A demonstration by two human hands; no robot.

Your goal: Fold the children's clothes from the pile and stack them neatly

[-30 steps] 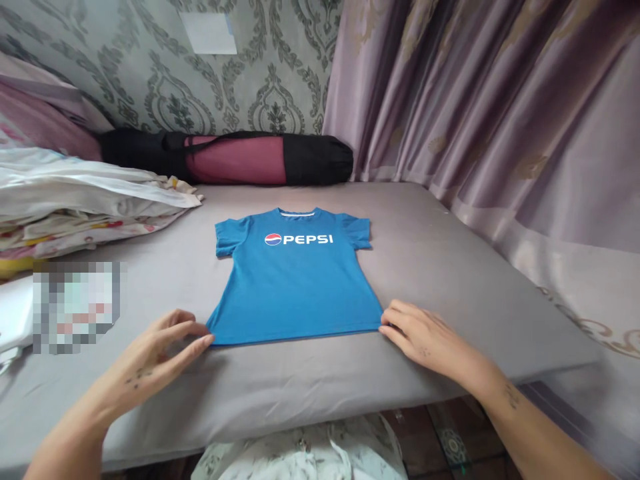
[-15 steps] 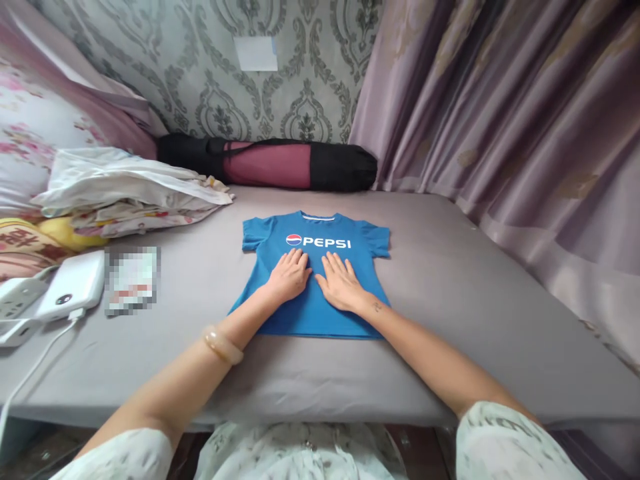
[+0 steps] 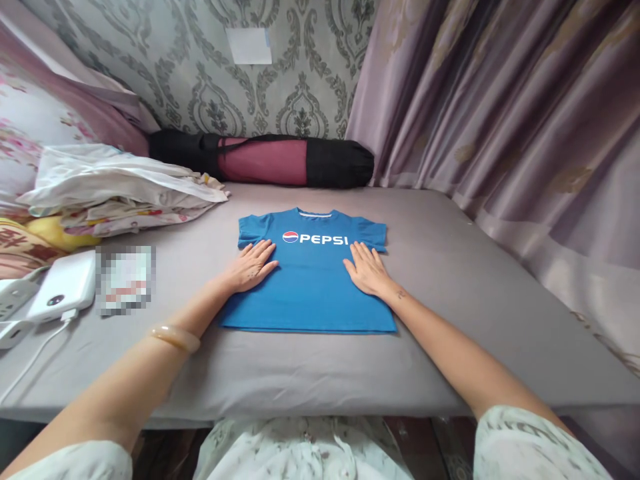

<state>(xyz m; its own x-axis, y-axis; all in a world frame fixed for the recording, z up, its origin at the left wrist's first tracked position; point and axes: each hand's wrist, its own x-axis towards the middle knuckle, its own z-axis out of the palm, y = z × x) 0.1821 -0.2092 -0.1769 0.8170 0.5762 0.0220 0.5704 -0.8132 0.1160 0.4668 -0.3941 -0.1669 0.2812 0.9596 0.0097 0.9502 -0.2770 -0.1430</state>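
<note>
A blue T-shirt (image 3: 310, 287) with a white PEPSI print lies spread face up, its collar away from me and its hem near me. My left hand (image 3: 251, 267) rests flat on the shirt's left side just below the sleeve, fingers outstretched. On the opposite side, below the end of the lettering, my right hand (image 3: 369, 268) presses flat with its fingers stretched forward. Neither hand grips the cloth. The shirt looks smooth, and both short sleeves point outward.
The shirt lies on a grey sheet (image 3: 450, 287). A black and maroon long bag (image 3: 263, 161) lies along the wall. At left are folded cloths (image 3: 115, 187), a white power bank (image 3: 64, 285) with a cable, a power strip (image 3: 15, 297) and a blurred-out item (image 3: 126, 280). Curtains (image 3: 450, 100) hang at right.
My hands have slid apart from the middle of the shirt, the left one to the left edge and the right one to the right edge. The lower part of the shirt looks more spread.
</note>
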